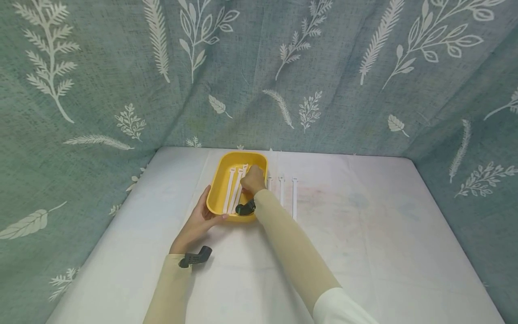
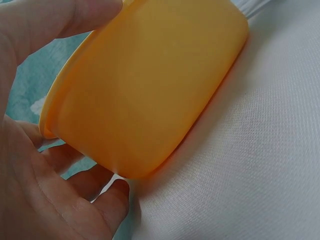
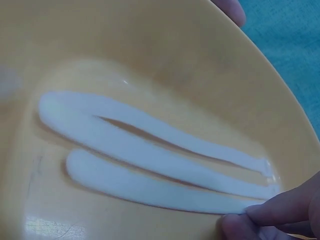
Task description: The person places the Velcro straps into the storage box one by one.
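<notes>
3 white straps lie in a yellow tray, 1 pinched at its end by the right hand's grip, the left hand's grip clasping the tray's near-left corner, with 3 more straps beside it on the white tabletop.

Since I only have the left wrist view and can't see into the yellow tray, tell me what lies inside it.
Observer: Three white straps lie lengthwise inside the yellow tray.
Operator: Report where the right hand is.
Observer: The right hand is inside the tray, pinching the end of one strap.
Operator: Count the straps outside the tray, on its right.
Observer: The head view shows three outer straps lying side by side on the white-covered table.
</notes>
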Tool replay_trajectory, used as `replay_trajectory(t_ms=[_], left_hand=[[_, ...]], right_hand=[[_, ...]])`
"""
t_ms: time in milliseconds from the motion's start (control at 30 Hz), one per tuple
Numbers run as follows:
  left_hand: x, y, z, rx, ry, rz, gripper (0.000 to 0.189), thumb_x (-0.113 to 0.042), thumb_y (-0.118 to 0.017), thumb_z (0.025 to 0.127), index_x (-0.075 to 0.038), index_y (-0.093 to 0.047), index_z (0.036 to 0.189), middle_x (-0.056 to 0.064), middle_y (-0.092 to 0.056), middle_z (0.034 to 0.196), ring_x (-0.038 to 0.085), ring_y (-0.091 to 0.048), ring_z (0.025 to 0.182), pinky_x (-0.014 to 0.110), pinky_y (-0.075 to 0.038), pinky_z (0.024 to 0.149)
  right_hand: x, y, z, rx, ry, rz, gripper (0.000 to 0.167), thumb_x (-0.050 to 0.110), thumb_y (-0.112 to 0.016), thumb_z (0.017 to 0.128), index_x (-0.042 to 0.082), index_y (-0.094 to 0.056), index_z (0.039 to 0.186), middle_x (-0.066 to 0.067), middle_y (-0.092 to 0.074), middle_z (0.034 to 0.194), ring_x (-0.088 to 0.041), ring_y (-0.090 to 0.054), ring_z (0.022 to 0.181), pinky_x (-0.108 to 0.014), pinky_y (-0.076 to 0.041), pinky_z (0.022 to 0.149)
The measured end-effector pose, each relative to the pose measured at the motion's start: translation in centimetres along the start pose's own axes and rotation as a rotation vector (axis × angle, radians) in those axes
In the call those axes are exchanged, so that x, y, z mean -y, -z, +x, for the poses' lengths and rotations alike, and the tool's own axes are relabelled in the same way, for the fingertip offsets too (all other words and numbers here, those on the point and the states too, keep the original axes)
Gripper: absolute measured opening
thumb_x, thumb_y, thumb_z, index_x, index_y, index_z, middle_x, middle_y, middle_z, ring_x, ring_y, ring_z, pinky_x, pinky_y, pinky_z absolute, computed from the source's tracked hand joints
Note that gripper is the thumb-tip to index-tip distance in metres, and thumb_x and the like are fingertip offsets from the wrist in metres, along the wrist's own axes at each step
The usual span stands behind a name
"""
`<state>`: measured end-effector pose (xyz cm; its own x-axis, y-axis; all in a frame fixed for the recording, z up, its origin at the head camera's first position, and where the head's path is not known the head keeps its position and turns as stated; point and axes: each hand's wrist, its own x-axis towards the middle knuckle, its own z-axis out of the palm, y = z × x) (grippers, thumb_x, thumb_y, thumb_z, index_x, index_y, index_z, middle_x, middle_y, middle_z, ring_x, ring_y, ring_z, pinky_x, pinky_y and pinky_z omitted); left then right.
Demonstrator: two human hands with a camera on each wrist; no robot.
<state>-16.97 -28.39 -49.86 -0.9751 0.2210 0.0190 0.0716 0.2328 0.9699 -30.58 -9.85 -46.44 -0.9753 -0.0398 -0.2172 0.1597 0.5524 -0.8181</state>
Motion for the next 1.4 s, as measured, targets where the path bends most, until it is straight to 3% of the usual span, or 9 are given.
replay_trajectory(t_ms=[433, 700, 833, 1000, 1067, 1133, 1233, 1300, 1400], left_hand=[[-0.2, -0.2, 0.1, -0.001, -0.002, -0.002, 0.117, -0.021, -0.082, 0.091, -0.018, 0.007, 0.167, 0.007, -0.013, 0.176, 0.032, -0.025, 0.16, 0.043, -0.028, 0.13], [0.0, -0.3, 0.1, 0.005, 0.0, 0.002, 0.116, -0.022, -0.081, 0.091, -0.02, 0.006, 0.168, 0.006, -0.013, 0.176, 0.033, -0.023, 0.161, 0.047, -0.025, 0.132], [0.1, -0.2, 0.1, -0.004, 0.009, 0.007, 0.116, -0.023, -0.081, 0.091, -0.023, 0.006, 0.168, 0.004, -0.012, 0.176, 0.031, -0.023, 0.161, 0.046, -0.025, 0.132], [0.3, -0.1, 0.0, -0.009, 0.014, 0.009, 0.116, -0.021, -0.081, 0.092, -0.023, 0.007, 0.167, 0.007, -0.012, 0.176, 0.033, -0.024, 0.161, 0.049, -0.024, 0.132], [0.3, -0.1, 0.1, -0.011, 0.015, 0.012, 0.115, -0.02, -0.08, 0.092, -0.023, 0.007, 0.167, 0.009, -0.012, 0.176, 0.035, -0.024, 0.16, 0.051, -0.024, 0.132], [0.3, -0.1, 0.1, -0.011, 0.013, 0.02, 0.115, -0.021, -0.08, 0.092, -0.021, 0.007, 0.167, 0.01, -0.012, 0.176, 0.036, -0.024, 0.16, 0.052, -0.024, 0.132], [0.2, -0.2, 0.1, -0.012, 0.011, 0.014, 0.115, -0.02, -0.08, 0.092, -0.02, 0.007, 0.167, 0.01, -0.013, 0.175, 0.036, -0.025, 0.16, 0.052, -0.025, 0.132], [0.1, -0.2, 0.1, -0.008, 0.008, 0.015, 0.116, -0.02, -0.08, 0.092, -0.019, 0.007, 0.167, 0.01, -0.013, 0.175, 0.036, -0.025, 0.16, 0.052, -0.026, 0.132], [0.1, -0.1, 0.1, -0.01, 0.009, 0.025, 0.117, -0.021, -0.081, 0.091, -0.02, 0.007, 0.167, 0.01, -0.013, 0.176, 0.036, -0.026, 0.16, 0.051, -0.026, 0.132]], right_hand=[[-0.1, 0.4, -0.2, 0.012, 0.021, -0.007, 0.04, -0.012, -0.058, 0.082, 0.01, -0.046, 0.052, -0.018, -0.074, 0.064, -0.015, -0.061, 0.039, -0.021, -0.036, 0.032], [0.2, 0.8, -0.2, 0.007, 0.053, -0.052, 0.045, -0.006, -0.06, 0.086, 0.011, -0.041, 0.048, -0.014, -0.067, 0.055, -0.015, -0.055, 0.037, -0.021, -0.035, 0.033], [0.6, 1.4, -0.4, 0.03, 0.092, -0.034, 0.048, -0.006, -0.057, 0.086, 0.012, -0.043, 0.044, -0.015, -0.066, 0.054, -0.026, -0.065, 0.045, -0.021, -0.035, 0.034], [1.0, 2.1, -0.8, 0.066, 0.143, 0.009, 0.051, -0.005, -0.061, 0.088, 0.013, -0.037, 0.047, -0.001, -0.046, 0.041, -0.032, -0.068, 0.052, -0.02, -0.036, 0.036], [1.1, 2.5, -1.1, 0.075, 0.169, 0.018, 0.048, -0.002, -0.065, 0.091, 0.011, -0.039, 0.052, 0.001, -0.043, 0.043, -0.03, -0.065, 0.052, -0.02, -0.04, 0.039], [1.2, 3.0, -1.5, 0.079, 0.2, 0.053, 0.034, 0.001, -0.068, 0.092, 0.004, -0.054, 0.061, -0.004, -0.056, 0.054, -0.031, -0.069, 0.058, -0.021, -0.052, 0.046], [1.4, 3.9, -2.1, 0.094, 0.239, 0.101, 0.013, 0.004, -0.07, 0.095, -0.009, -0.069, 0.094, -0.018, -0.073, 0.086, -0.038, -0.076, 0.08, -0.034, -0.068, 0.068], [1.4, 4.5, -2.5, 0.098, 0.254, 0.12, 0.026, 0.006, -0.07, 0.096, -0.011, -0.069, 0.115, -0.025, -0.075, 0.107, -0.043, -0.076, 0.092, -0.045, -0.069, 0.079], [1.3, 5.5, -2.9, 0.1, 0.267, 0.105, 0.029, 0.01, -0.07, 0.097, -0.008, -0.068, 0.119, -0.026, -0.074, 0.111, -0.044, -0.075, 0.096, -0.05, -0.068, 0.084]])
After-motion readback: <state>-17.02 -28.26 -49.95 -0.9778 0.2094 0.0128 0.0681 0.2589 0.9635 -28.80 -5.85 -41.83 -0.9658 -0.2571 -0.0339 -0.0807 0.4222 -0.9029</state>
